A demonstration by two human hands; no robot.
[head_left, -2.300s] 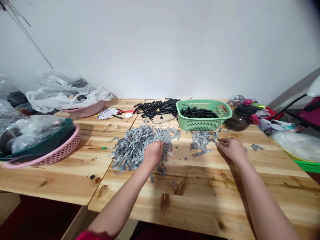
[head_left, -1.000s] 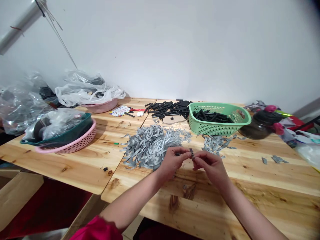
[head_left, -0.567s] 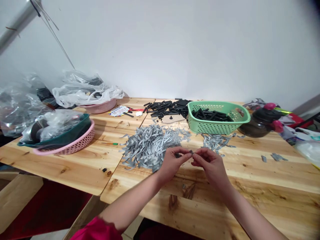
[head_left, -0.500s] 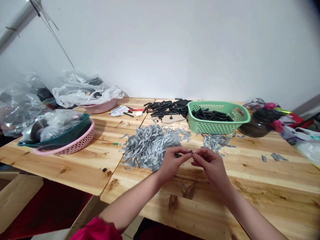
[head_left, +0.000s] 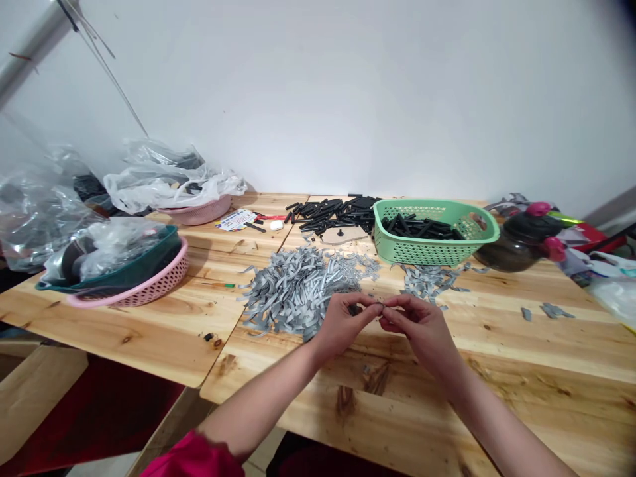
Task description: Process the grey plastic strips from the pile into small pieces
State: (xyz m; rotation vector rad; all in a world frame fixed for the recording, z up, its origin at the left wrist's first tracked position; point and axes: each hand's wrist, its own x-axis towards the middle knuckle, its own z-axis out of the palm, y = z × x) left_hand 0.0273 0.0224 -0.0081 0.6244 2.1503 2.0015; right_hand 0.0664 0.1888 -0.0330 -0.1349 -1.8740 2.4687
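My left hand [head_left: 348, 320] and my right hand [head_left: 418, 326] meet at the fingertips above the wooden table, both closed in a pinch. Between them is a small dark piece [head_left: 379, 303], almost wholly covered by the fingers; its kind cannot be made out. A bit of something black [head_left: 354, 309] also shows under the curled fingers of my left hand. Just left of that hand lies a heap of grey strips [head_left: 293, 291]. A smaller scatter of grey strips [head_left: 430, 281] lies beyond my right hand.
Behind the hands stands a green basket [head_left: 432, 255] holding black tubes [head_left: 420, 228]. More black tubes [head_left: 338, 213] lie loose near the wall. Pink and dark green baskets [head_left: 163, 281] with plastic bags sit at left. A dark round pot-like object [head_left: 521, 245] stands at right.
The fingertips have closed further together, so the small dark piece shows less than before. Both hands stay in nearly the same place.
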